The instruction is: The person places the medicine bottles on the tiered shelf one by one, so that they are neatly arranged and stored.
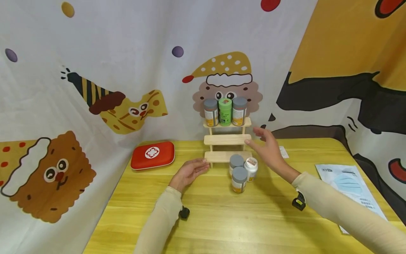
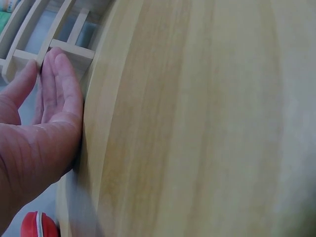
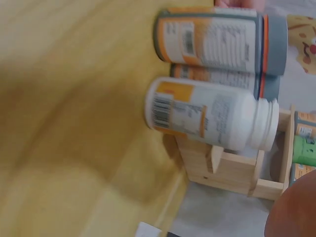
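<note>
A three-step wooden rack (image 1: pixel 226 139) stands at the back of the table. On its top step are two grey-lidded bottles (image 1: pixel 211 113) with a green bottle (image 1: pixel 225 112) between them. My left hand (image 1: pixel 190 171) is at the left end of the bottom step, fingers fairly straight and fingertips at the wood. Near the right end of the middle step hovers my right hand (image 1: pixel 268 148), fingers spread and holding nothing. Below it, two more grey-lidded bottles (image 1: pixel 239 180) and a white bottle (image 3: pixel 207 113) stand close together in front of the rack.
A red zipped case (image 1: pixel 153 155) with a white cross emblem lies left of the rack. At the right lies a packet with a face mask picture (image 1: pixel 349 187). A small white paper (image 1: pixel 283 152) is behind the right hand. A printed curtain (image 1: pixel 127 53) hangs behind the table.
</note>
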`<move>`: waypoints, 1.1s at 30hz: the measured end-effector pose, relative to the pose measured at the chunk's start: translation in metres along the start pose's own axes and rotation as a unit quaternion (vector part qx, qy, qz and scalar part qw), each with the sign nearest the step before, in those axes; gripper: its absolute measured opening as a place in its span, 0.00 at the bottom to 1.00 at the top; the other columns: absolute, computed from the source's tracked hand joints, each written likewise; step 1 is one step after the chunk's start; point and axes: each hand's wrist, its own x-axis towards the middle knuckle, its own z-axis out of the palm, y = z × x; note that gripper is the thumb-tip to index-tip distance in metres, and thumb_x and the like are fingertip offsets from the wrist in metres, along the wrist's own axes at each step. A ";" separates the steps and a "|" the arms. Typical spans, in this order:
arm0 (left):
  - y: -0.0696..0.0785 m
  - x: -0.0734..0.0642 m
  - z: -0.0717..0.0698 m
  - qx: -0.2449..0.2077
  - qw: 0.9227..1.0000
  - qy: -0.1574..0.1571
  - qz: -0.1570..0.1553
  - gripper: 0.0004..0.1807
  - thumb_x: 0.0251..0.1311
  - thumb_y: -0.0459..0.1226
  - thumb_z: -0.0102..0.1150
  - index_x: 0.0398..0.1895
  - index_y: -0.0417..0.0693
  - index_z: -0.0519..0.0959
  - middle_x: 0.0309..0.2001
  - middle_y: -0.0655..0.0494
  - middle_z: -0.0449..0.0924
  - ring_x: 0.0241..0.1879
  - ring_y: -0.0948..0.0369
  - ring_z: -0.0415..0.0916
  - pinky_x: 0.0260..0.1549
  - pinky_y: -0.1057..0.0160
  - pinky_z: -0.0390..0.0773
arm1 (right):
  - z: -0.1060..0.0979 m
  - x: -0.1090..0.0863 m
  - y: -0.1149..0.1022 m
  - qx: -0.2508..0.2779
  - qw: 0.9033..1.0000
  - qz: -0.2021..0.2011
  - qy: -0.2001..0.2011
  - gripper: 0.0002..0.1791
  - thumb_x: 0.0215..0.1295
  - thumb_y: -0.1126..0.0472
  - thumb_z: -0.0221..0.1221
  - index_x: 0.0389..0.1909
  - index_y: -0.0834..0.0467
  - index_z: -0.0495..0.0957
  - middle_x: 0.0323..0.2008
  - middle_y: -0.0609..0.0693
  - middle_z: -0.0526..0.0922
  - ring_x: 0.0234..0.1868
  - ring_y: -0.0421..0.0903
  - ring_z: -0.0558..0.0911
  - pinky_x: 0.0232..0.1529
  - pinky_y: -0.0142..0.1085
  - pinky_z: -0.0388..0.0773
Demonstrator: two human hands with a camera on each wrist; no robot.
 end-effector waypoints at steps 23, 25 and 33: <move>-0.001 -0.002 -0.001 0.009 1.000 -0.001 0.006 0.24 0.80 0.33 0.54 0.72 0.29 0.69 0.50 0.50 0.88 0.50 0.61 0.87 0.59 0.62 0.87 | -0.009 -0.065 0.031 0.041 0.995 -0.020 -0.088 0.29 0.73 0.61 0.67 0.72 0.59 0.72 0.69 0.62 0.77 0.66 0.46 0.77 0.67 0.34 0.77; -0.001 0.000 -0.001 0.007 1.000 -0.001 0.006 0.23 0.80 0.33 0.54 0.72 0.30 0.70 0.49 0.50 0.89 0.50 0.61 0.87 0.58 0.63 0.87 | -0.009 -0.067 0.035 0.046 0.995 -0.027 -0.089 0.29 0.73 0.62 0.67 0.71 0.61 0.72 0.68 0.64 0.77 0.65 0.43 0.77 0.66 0.33 0.77; 0.001 0.001 0.001 0.002 1.000 0.005 0.000 0.21 0.80 0.32 0.54 0.70 0.31 0.71 0.45 0.53 0.89 0.47 0.62 0.88 0.54 0.65 0.89 | -0.008 -0.069 0.047 0.053 0.993 -0.021 -0.102 0.31 0.72 0.61 0.68 0.72 0.62 0.72 0.68 0.60 0.79 0.62 0.28 0.75 0.67 0.33 0.78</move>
